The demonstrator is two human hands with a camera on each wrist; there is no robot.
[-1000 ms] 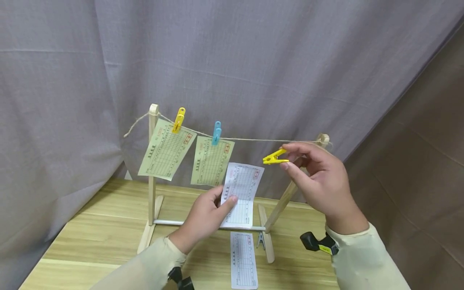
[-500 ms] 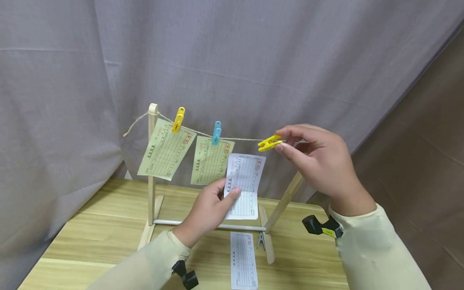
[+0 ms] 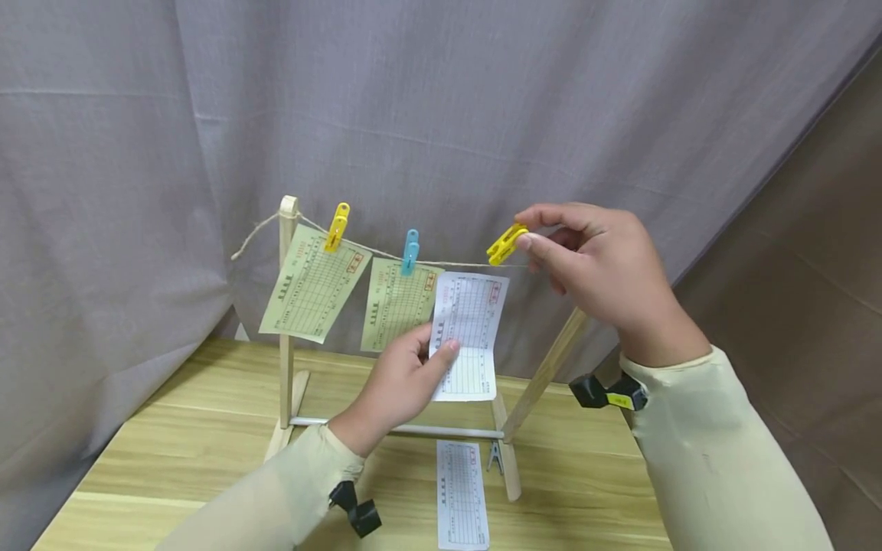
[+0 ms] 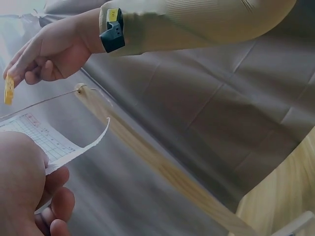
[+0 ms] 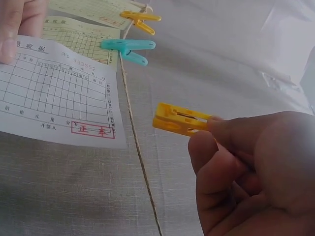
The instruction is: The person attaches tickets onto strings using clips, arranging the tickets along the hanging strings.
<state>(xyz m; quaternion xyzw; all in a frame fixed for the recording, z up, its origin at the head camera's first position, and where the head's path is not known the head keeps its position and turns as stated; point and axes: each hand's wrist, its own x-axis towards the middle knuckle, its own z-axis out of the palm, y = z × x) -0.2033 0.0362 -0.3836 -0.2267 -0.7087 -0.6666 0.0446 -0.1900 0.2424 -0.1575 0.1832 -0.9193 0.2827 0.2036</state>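
My left hand (image 3: 403, 380) pinches a white receipt slip (image 3: 472, 321) by its left edge, thumb in front. The slip's top edge lies just below the twine (image 3: 434, 263), bent slightly across its middle. Above the twine, my right hand (image 3: 602, 268) pinches a yellow clothespin (image 3: 506, 245) by its handles, its nose tilted down toward the line. In the right wrist view the clothespin (image 5: 182, 119) is apart from both twine and slip. To the left, two green slips hang: one (image 3: 313, 287) under a yellow clothespin (image 3: 337, 227), the other (image 3: 400, 302) under a blue clothespin (image 3: 409, 252).
A wooden stand with a left post (image 3: 286, 306) and a right post (image 3: 544, 375) carries the twine. Another white slip (image 3: 462, 497) lies on the wooden table (image 3: 158, 459), with a grey clothespin (image 3: 494, 458) near the stand's right foot. A grey curtain (image 3: 441, 115) hangs behind.
Both hands have risen. The white slip has moved up toward the twine, and the yellow clothespin has gone up and slightly left, its handles now squeezed closer together.
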